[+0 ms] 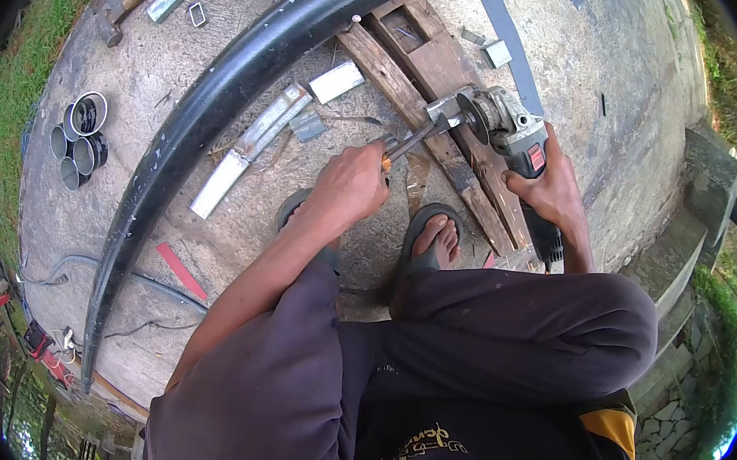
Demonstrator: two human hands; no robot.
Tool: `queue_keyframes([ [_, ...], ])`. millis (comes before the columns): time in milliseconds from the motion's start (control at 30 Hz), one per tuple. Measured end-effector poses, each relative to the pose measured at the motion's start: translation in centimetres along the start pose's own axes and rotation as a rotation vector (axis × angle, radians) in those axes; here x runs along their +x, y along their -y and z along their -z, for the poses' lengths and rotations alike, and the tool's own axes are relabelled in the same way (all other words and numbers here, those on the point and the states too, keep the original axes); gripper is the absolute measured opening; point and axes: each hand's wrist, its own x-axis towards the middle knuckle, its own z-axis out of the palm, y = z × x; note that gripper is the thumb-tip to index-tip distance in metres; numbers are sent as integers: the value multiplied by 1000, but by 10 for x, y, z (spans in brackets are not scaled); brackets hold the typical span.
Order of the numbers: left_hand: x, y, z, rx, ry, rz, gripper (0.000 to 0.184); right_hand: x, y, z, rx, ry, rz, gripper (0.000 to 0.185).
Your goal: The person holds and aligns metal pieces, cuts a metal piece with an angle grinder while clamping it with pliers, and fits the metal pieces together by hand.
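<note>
My right hand (pixel 555 185) is closed around the body of an angle grinder (pixel 521 140). The grinder's dark disc (pixel 474 119) stands over the wooden planks, right by a small grey metal piece (pixel 444 109). An orange-handled metal tool (pixel 413 140) is gripped in my left hand (pixel 351 183); its far end reaches the metal piece beside the disc. Whether this tool is a pair of pliers I cannot tell, as my fingers cover much of it. Under the metal piece lie the worn wooden planks (pixel 393 72), and my sandalled foot (pixel 436 237) is close to them.
A long curved black tube (pixel 222 89) arcs across the concrete. Cut lengths of square metal tube (pixel 337 82) lie near it. Several round pipe pieces (pixel 89 113) stand at the left, and a hammer (pixel 110 29) at the top. A flat grey strip (pixel 505 39) lies beyond the planks.
</note>
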Motion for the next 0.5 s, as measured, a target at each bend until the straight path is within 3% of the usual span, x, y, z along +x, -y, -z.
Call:
queue_keyframes([
  [433,-3,-1,-2,22,-15,-10,27,13,20,3,3,-41,44,87],
  [500,-7,0,-8,77,-124,-34,28,12,24,6,57,-52,86,85],
])
